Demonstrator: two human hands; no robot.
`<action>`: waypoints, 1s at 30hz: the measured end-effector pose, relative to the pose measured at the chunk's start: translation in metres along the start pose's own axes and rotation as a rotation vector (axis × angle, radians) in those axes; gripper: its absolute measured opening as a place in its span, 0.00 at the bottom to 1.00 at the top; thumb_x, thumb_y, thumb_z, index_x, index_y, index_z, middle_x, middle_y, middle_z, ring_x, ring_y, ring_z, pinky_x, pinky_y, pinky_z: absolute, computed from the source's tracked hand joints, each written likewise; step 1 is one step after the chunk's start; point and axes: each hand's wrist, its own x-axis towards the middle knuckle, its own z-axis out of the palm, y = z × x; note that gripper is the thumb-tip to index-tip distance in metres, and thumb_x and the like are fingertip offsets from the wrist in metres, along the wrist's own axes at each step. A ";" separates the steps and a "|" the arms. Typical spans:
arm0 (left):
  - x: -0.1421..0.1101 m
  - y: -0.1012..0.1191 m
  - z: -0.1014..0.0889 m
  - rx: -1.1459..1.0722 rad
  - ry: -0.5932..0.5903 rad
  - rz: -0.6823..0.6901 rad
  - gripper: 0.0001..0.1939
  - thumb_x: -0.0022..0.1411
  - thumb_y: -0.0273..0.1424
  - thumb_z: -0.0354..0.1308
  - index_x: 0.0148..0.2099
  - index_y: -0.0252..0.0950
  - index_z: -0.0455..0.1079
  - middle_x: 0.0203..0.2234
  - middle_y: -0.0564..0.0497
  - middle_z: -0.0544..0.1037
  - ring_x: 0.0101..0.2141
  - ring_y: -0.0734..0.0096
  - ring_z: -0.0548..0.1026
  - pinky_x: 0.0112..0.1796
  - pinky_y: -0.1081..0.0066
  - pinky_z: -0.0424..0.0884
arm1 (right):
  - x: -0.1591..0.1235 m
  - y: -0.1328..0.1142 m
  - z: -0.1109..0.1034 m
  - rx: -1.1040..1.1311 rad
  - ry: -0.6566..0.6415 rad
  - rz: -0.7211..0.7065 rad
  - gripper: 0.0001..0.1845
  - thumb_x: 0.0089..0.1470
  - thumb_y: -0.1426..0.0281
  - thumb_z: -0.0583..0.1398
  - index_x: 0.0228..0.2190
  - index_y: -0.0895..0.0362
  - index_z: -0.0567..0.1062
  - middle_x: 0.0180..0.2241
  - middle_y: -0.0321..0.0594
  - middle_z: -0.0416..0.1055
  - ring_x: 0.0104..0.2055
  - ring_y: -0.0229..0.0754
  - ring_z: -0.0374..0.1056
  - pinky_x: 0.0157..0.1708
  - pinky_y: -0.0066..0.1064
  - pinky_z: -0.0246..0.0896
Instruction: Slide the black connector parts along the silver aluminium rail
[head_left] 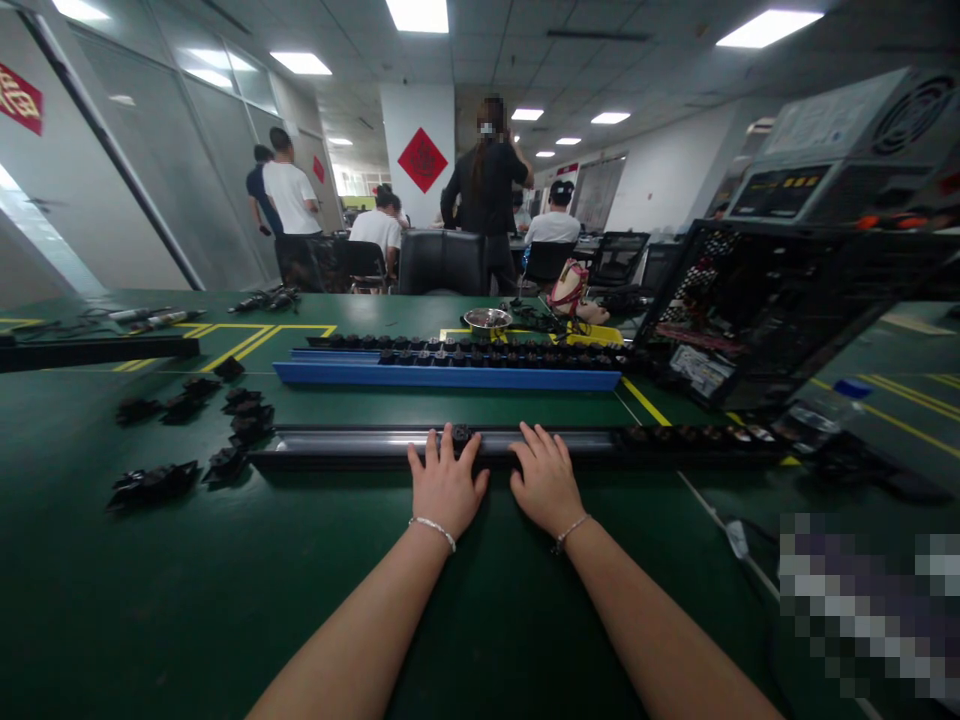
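Black and small, the part (462,434) sits in the channel of the rail (345,441), near the middle of its length, between two fingertips of the left hand (444,490). That hand's grip is spread over the rail; whether it pinches the part or merely lies around it, I cannot tell. Just beside it, the right hand (547,485) has its grip released, holding nothing, with loosely spread fingertips at the rail. By the look of it, the work on this rail is partly done: a row (701,437) of dark pieces occupies its right stretch, while shiny bare channel shows on either side of the part, out to the left end. Beyond the rail's left end, loose pieces (154,484) lie scattered in several clumps on the green desk (337,600), apparently not placed; they are too dark to count. Past the rail, a blue rail (450,377) looks further along, with similar pieces (442,352) lined up along most of it, though its front row stops short of the left end. Farther out stand a metal bowl (487,319) and, to the right, an open computer case (739,340). Several people are at the back of the room, some seated and some standing.
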 end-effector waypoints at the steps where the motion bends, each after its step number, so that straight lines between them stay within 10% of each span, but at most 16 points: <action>1: 0.000 0.000 0.000 -0.003 0.000 -0.002 0.27 0.59 0.45 0.49 0.60 0.50 0.58 0.60 0.41 0.59 0.59 0.44 0.55 0.54 0.38 0.45 | 0.000 0.000 0.000 0.002 -0.002 0.001 0.18 0.49 0.73 0.54 0.43 0.58 0.72 0.58 0.48 0.59 0.62 0.52 0.49 0.59 0.49 0.41; 30: 0.003 -0.003 -0.001 0.068 -0.038 -0.130 0.29 0.61 0.50 0.39 0.62 0.49 0.56 0.61 0.39 0.58 0.60 0.42 0.51 0.53 0.36 0.42 | 0.000 0.000 -0.001 0.012 -0.012 0.009 0.17 0.49 0.73 0.55 0.43 0.58 0.72 0.59 0.47 0.58 0.62 0.51 0.49 0.60 0.45 0.39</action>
